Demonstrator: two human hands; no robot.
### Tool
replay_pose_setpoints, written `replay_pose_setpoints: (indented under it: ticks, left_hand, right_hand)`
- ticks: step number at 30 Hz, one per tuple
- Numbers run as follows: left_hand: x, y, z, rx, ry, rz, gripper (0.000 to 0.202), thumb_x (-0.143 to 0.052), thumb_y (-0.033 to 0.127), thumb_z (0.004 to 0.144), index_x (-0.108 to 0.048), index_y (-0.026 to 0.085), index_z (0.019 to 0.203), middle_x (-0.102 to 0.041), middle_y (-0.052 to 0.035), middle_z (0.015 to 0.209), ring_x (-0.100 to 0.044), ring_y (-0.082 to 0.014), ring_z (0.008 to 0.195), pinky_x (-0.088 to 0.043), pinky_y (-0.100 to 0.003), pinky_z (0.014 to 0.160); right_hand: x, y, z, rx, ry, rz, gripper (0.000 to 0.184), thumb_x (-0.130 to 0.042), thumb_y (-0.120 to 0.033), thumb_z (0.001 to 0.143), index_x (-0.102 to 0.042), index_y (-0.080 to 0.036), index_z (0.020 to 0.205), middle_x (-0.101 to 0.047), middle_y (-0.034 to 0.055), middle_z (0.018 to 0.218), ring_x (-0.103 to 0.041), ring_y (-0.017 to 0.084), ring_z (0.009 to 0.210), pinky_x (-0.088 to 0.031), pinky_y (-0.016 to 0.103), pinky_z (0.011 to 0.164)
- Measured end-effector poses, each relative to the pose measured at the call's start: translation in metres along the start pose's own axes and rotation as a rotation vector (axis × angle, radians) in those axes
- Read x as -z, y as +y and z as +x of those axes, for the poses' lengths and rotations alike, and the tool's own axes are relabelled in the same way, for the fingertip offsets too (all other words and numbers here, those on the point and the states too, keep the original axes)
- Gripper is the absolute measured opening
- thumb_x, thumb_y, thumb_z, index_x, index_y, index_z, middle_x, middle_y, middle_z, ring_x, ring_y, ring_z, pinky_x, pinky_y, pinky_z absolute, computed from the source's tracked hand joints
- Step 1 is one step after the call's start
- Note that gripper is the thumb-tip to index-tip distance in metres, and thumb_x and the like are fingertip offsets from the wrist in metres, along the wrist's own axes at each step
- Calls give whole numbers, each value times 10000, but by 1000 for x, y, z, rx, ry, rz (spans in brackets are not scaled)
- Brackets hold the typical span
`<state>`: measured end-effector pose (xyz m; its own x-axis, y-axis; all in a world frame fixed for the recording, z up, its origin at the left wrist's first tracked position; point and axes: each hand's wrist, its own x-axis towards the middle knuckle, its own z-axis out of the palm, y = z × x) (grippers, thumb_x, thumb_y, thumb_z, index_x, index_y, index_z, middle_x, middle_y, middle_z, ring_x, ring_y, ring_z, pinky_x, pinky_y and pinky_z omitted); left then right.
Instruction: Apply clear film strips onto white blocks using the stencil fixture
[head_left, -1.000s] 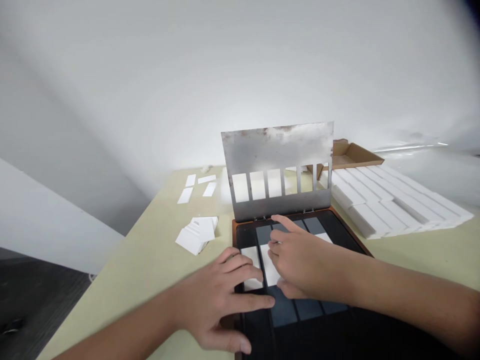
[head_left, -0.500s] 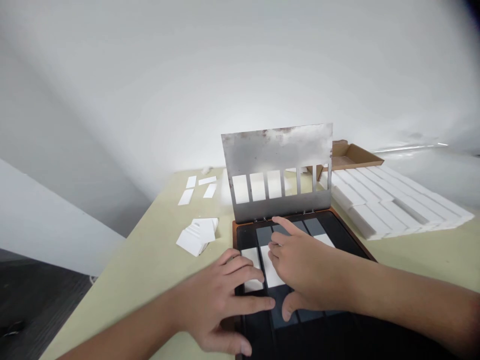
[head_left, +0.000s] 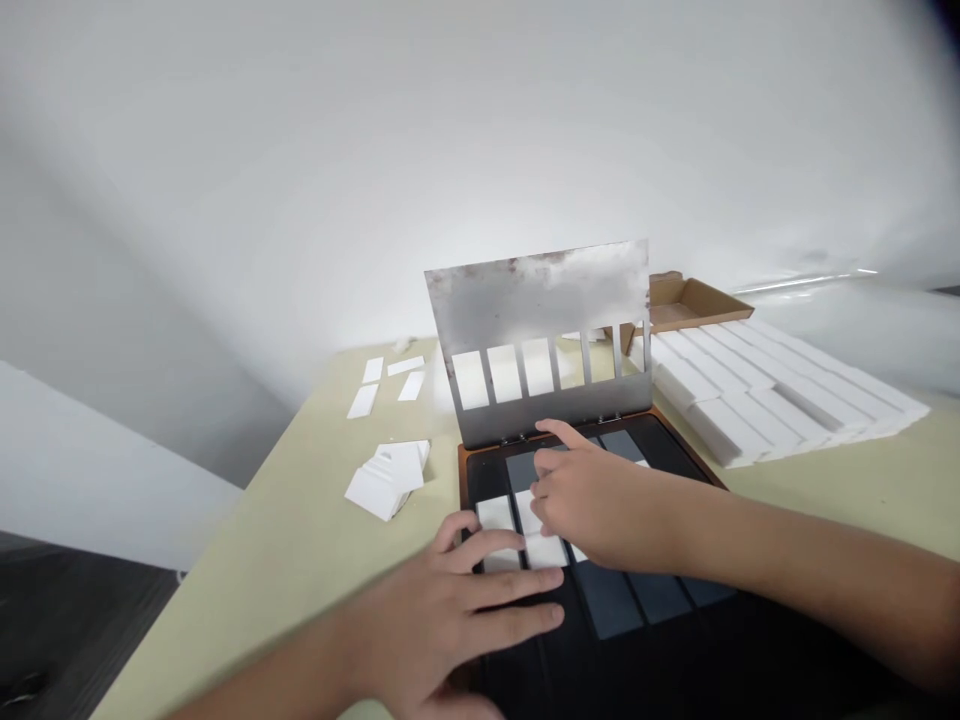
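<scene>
A black board with orange edges lies on the table, dark grey panels and white cards in its slots. My left hand is spread over the board's left side, fingertips by the leftmost white card and the lower end of the second white card; it grips nothing. My right hand lies over the second card, index finger stretched toward the hinge, other fingers bent against the card. Its thumb is hidden, as are the cards beneath it. A metal plate with rectangular windows stands raised on hinges behind.
A loose pile of white cards lies left of the board, with several single cards farther back. White stacks fill the right side, a cardboard tray behind them. The yellowish table ends at the left.
My left hand's fingers have spread and reached farther right over the board. My right hand's thumb has gone out of sight as that hand shifted. The view has moved slightly.
</scene>
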<state>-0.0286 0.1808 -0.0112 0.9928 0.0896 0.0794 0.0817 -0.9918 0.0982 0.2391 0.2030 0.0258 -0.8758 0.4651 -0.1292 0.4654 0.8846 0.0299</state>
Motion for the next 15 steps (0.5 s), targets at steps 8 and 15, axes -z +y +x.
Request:
replay_pose_setpoints:
  ticks: [8, 15]
  left_hand:
    - [2, 1, 1, 72, 17, -24, 744, -592, 667, 1010, -453, 233, 1599, -537, -39, 1606, -511, -332, 1316, -329, -452, 1059]
    - [-2, -2, -1, 146, 64, -45, 603, -511, 535, 1090, -446, 219, 1599, -525, -41, 1618, -517, -315, 1246, -346, -447, 999]
  right_hand:
    - [9, 0, -3, -82, 53, 48, 530, -581, -91, 873, -602, -96, 1402, -692, 70, 755, -631, 270, 829, -226, 527, 1184]
    - [12, 2, -7, -72, 0, 94, 525, -596, -165, 908, -579, -119, 1431, -707, 101, 808, -626, 282, 833, -336, 479, 1061]
